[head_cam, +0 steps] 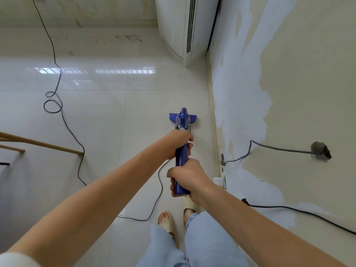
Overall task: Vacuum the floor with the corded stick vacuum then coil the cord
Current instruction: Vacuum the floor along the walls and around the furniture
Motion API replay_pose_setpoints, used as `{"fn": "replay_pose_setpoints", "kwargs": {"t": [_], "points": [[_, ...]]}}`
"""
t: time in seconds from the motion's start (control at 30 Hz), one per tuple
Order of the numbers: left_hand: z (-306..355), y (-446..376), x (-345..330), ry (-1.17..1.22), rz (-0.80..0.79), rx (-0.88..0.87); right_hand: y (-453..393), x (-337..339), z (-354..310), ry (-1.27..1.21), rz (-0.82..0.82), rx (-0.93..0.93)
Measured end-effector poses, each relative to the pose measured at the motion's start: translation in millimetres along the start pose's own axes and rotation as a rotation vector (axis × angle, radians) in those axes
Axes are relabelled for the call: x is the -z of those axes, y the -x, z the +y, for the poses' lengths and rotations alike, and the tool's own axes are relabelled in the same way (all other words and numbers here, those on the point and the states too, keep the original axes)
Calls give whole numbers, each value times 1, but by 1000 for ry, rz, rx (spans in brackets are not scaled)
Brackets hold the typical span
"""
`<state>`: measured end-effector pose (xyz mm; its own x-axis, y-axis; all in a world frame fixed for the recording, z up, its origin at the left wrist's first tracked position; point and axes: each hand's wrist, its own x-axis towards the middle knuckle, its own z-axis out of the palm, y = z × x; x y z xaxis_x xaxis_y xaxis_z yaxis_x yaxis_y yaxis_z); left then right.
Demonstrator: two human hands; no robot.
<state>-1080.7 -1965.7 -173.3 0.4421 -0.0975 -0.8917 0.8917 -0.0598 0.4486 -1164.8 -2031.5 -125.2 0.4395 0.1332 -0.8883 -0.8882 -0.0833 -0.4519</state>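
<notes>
**Insp. A:** Status of unit?

**Insp. B:** Blue stick vacuum (182, 151) upright-ish, tilted toward the person. Floor head (183, 117) flat on the pale tiled floor (119, 116), near the right-hand wall (289, 83), close to the skirting but not touching as far as I can see.

**Insp. A:** Hands?

**Insp. B:** Both on the handle. Left hand (178, 143) higher up the shaft, fingers wrapped round it. Right hand (187, 178) lower, at the handle end, fingers curled round, thumb side up. Forearms bare; white cuff at bottom-left corner.

**Insp. A:** Cord?

**Insp. B:** Black cord (57, 97) not coiled. Runs down from the far wall at top left, lies on the floor in two loose loops, trails past a wooden frame leg (48, 146) at left, curves in front of the feet and rises toward the handle. Where it joins the unit is hidden by the hands.

**Insp. A:** Anything else in shot?

**Insp. B:** White floor-standing AC unit (177, 26) in the far corner. Wall paint patchy, white over beige. Grey cable (279, 150) comes out of a hole in that wall and drops to the skirting. White socket (219, 182) low on the wall by the right wrist. Second black cable (298, 211) along the wall lower right, plug end loose. Person in light jeans, beige slides (167, 222), standing just behind the vacuum.
</notes>
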Motion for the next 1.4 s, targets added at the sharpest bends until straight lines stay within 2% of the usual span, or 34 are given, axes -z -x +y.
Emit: {"fn": "replay_pose_setpoints", "kwargs": {"t": [0.13,0.33,0.53,0.7,0.87,1.13,1.4], "points": [[5,0,1,3,-9,9,-1,1,-4,22,-1,36],[16,-35,-5,26,58,4,-43,13,-8,67,25,25],[49,-81,-20,-94,155,-81,-105,28,-26,43,157,36],[64,-99,-22,-46,130,-87,-127,40,-40,69,153,59],[45,-88,-23,-55,105,-74,-111,37,-21,81,141,40],[4,-40,0,-145,125,-17,-59,-9,13,-44,100,3],[-76,18,27,-203,137,-5,6,-62,81,-142,57,-19]]}}
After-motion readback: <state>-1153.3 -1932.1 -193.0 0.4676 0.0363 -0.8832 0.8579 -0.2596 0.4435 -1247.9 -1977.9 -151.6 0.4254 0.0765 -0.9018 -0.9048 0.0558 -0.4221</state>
